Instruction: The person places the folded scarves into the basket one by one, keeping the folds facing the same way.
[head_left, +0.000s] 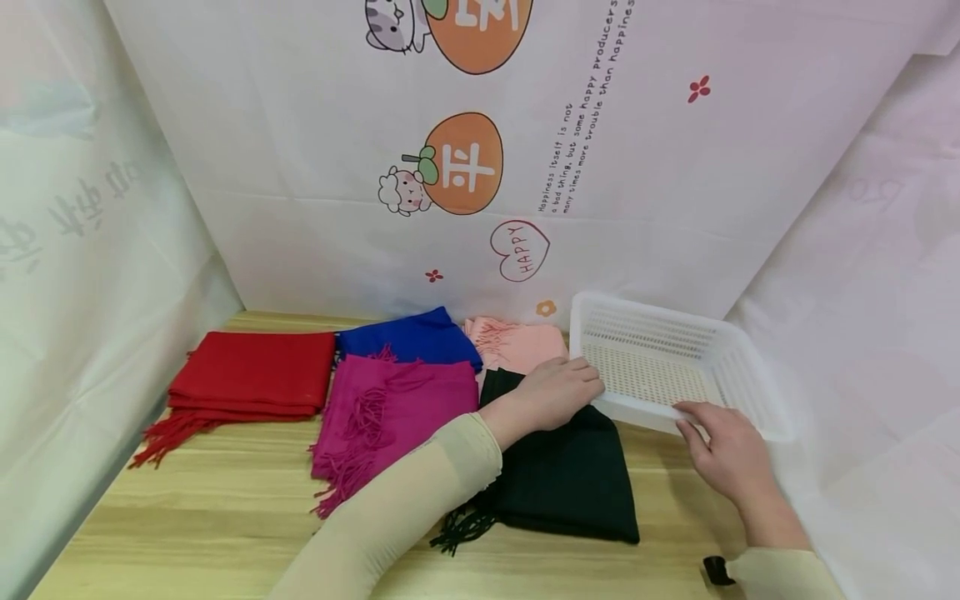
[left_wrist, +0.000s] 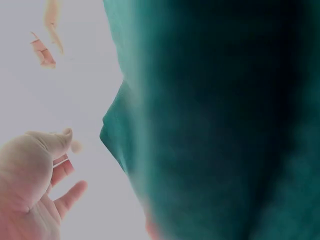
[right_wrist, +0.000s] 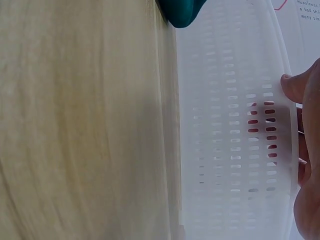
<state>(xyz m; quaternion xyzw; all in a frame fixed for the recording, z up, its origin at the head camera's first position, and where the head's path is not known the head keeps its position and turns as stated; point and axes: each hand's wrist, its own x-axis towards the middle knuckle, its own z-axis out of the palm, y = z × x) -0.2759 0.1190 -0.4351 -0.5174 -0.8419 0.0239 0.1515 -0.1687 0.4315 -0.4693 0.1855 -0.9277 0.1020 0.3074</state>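
A white plastic basket (head_left: 637, 407) with slotted walls stands at the back right of the table. My left hand (head_left: 555, 392) grips its near left corner, the forearm crossing over a folded dark green fringed scarf (head_left: 573, 487). That scarf fills much of the left wrist view, where the basket is washed out by glare. On the front rim, my right hand (head_left: 727, 450) pinches the basket with the thumb outside and the fingers inside. Those fingers show through the slots of the basket wall (right_wrist: 225, 150) in the right wrist view. Nothing lies on the basket's visible floor.
Left of the dark green scarf lie a folded magenta scarf (head_left: 420, 408) and a red one (head_left: 255, 375). Behind them are a blue scarf (head_left: 412, 337) and a pink one (head_left: 525, 343). White printed cloth (head_left: 337, 167) walls in the back and sides of the wooden table (head_left: 187, 517).
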